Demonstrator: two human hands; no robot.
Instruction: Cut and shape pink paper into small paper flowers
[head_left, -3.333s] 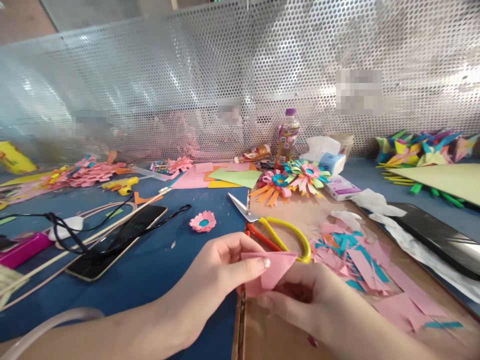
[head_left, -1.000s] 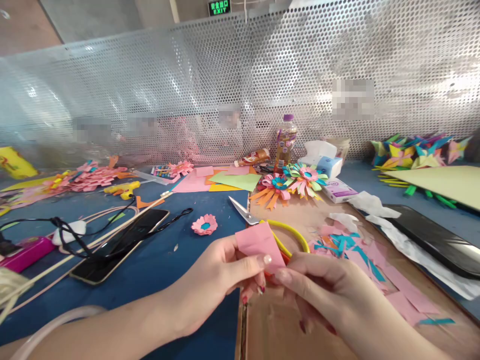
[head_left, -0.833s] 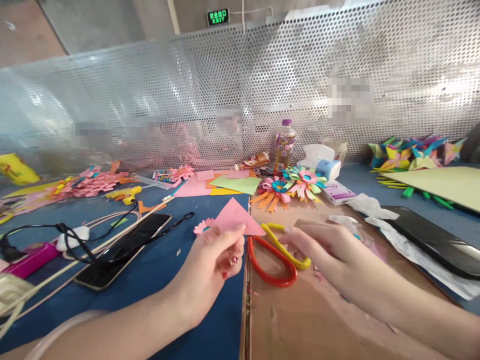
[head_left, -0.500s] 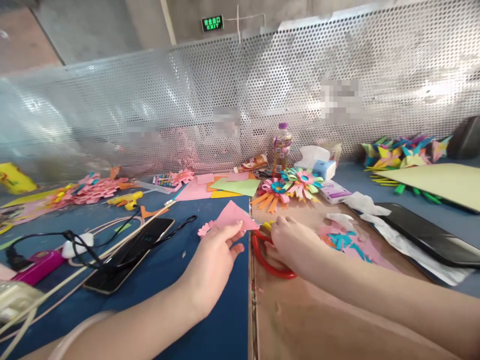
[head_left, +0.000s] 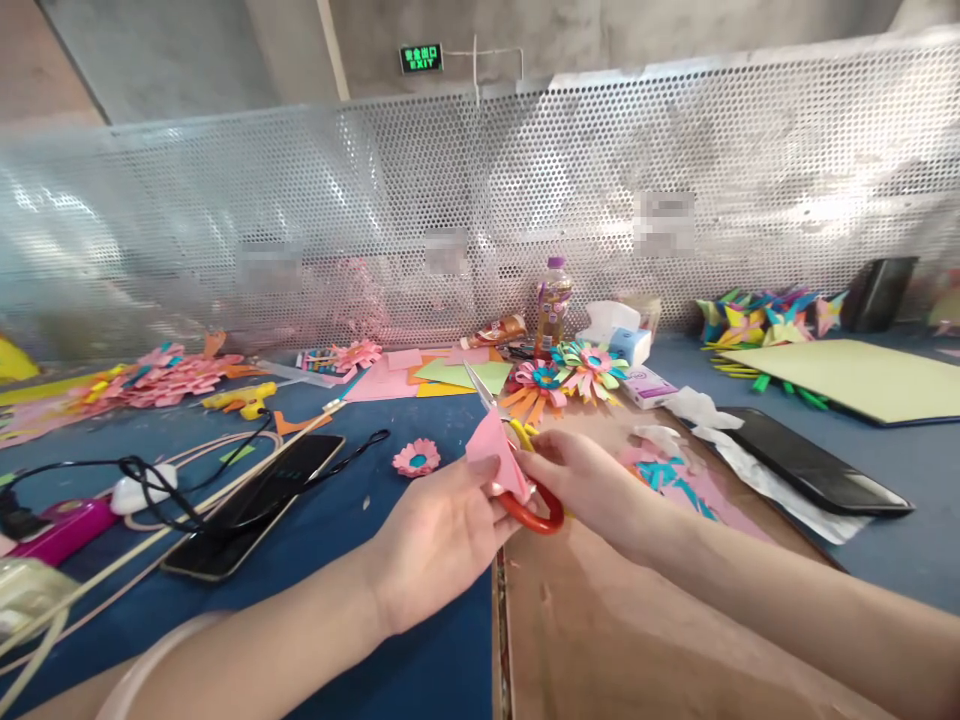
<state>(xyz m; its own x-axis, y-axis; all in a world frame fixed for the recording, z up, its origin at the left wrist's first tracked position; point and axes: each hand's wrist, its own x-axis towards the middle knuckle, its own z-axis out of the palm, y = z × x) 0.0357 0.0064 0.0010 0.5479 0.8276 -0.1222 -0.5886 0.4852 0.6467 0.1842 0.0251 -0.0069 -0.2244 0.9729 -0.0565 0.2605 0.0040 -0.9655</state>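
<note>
Between the fingers of my left hand (head_left: 442,525) is a folded piece of pink paper (head_left: 489,445). My right hand (head_left: 581,470) grips scissors with red handles (head_left: 541,512), raised above the table with the blades pointing up and away. The scissors lie against the paper; whether the blades are around it I cannot tell. A pink paper flower (head_left: 416,458) with a blue centre rests on the blue table just left of my hands. Larger paper flowers (head_left: 592,370) with curled strips stand beyond them. Part of the red handles is hidden behind my fingers.
Left of my hands are a phone (head_left: 259,510), tangled cables and a yellow glue gun (head_left: 240,400). Coloured paper sheets (head_left: 465,375) and a drink bottle (head_left: 553,310) stand farther back. To the right lie blue scraps (head_left: 675,480), tissues and a black device (head_left: 817,460).
My right hand has picked the scissors up off the table and brought them to the pink paper. My left hand has turned the paper upright, uncovering the pink flower.
</note>
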